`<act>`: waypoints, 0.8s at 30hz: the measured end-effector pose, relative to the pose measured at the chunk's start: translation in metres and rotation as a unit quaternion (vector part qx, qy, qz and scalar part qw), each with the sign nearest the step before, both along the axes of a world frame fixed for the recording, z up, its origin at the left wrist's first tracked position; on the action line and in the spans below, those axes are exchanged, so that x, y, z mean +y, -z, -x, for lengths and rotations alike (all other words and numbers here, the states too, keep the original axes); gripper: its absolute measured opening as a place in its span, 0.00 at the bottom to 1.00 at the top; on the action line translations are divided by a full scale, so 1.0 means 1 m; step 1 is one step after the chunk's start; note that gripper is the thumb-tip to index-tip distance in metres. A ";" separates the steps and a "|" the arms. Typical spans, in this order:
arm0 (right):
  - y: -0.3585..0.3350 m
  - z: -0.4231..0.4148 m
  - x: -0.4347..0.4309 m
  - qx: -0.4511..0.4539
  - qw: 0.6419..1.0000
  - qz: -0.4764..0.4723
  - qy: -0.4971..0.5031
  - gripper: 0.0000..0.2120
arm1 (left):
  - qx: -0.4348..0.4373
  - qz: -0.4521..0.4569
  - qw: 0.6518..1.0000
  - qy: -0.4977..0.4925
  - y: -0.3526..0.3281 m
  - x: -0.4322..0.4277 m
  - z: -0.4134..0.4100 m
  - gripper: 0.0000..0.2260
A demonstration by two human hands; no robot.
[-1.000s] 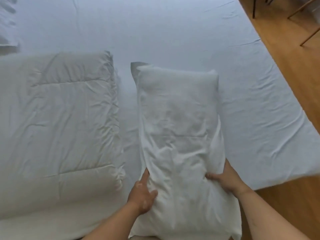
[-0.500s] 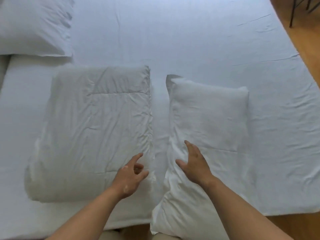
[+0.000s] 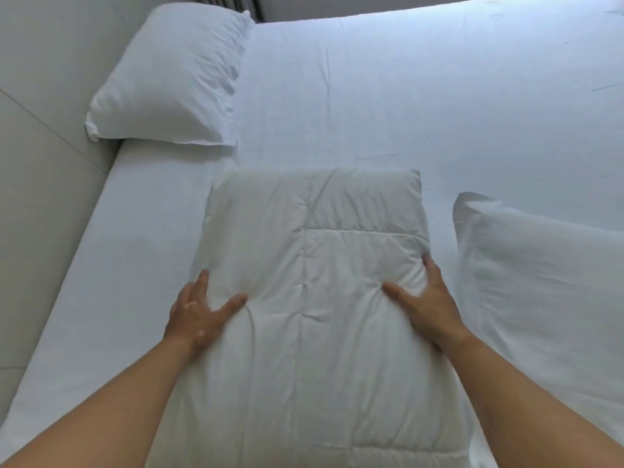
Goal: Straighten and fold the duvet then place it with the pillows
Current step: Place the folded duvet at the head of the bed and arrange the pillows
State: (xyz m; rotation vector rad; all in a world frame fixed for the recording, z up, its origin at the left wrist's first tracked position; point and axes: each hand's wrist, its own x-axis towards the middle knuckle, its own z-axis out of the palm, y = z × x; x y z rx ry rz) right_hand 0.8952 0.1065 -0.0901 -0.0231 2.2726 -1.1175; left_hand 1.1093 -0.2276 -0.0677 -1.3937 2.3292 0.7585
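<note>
On the bed (image 3: pixel 371 96), the far pillow (image 3: pixel 169 79) lies at the far left corner, the left hand (image 3: pixel 199 312) presses straight, spread fingers on the left side of the folded duvet (image 3: pixel 314 258) by the near edge, the right hand (image 3: pixel 429 309) does likewise on its right side, and the near pillow (image 3: pixel 547 282) lies just beside it.

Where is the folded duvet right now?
In the head view the folded duvet lies mid-bed between the left hand and right hand, a pillow just right of it.
</note>
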 end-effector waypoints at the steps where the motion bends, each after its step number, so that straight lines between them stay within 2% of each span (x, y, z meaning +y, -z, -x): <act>1: 0.007 0.003 0.001 -0.018 0.999 0.019 0.018 0.56 | 0.012 -0.025 1.000 -0.014 0.010 -0.012 0.001 0.58; 4: 0.024 0.002 -0.004 -0.092 0.989 0.084 0.076 0.59 | 0.054 -0.090 0.994 -0.037 0.041 -0.038 0.003 0.61; 6: 0.032 0.001 -0.008 -0.158 0.976 0.119 0.086 0.53 | 0.101 -0.137 0.984 -0.057 0.061 -0.052 0.004 0.61; 7: 0.038 0.002 -0.008 -0.185 0.970 0.127 0.092 0.52 | 0.121 -0.161 0.977 -0.067 0.070 -0.057 0.004 0.61; 10: 0.057 0.006 0.000 -0.251 0.952 0.123 0.125 0.59 | 0.162 -0.216 0.958 -0.098 0.095 -0.069 0.003 0.60; 13: 0.067 0.007 0.004 -0.269 0.945 0.119 0.146 0.59 | 0.167 -0.236 0.951 -0.112 0.110 -0.078 0.004 0.65; 18: 0.065 0.002 -0.020 -0.242 0.955 0.097 0.138 0.44 | 0.173 -0.245 0.942 -0.150 0.122 -0.075 0.003 0.61; 21: 0.073 0.000 -0.020 -0.250 0.951 0.098 0.155 0.47 | 0.178 -0.294 0.931 -0.123 0.127 -0.076 0.005 0.54; 22: 0.071 -0.003 -0.022 -0.250 0.950 0.109 0.153 0.41 | 0.180 -0.324 0.922 -0.114 0.127 -0.077 0.006 0.51; 24: 0.079 -0.001 -0.020 -0.262 0.940 0.150 0.159 0.23 | 0.173 -0.373 0.902 -0.131 0.127 -0.079 0.010 0.48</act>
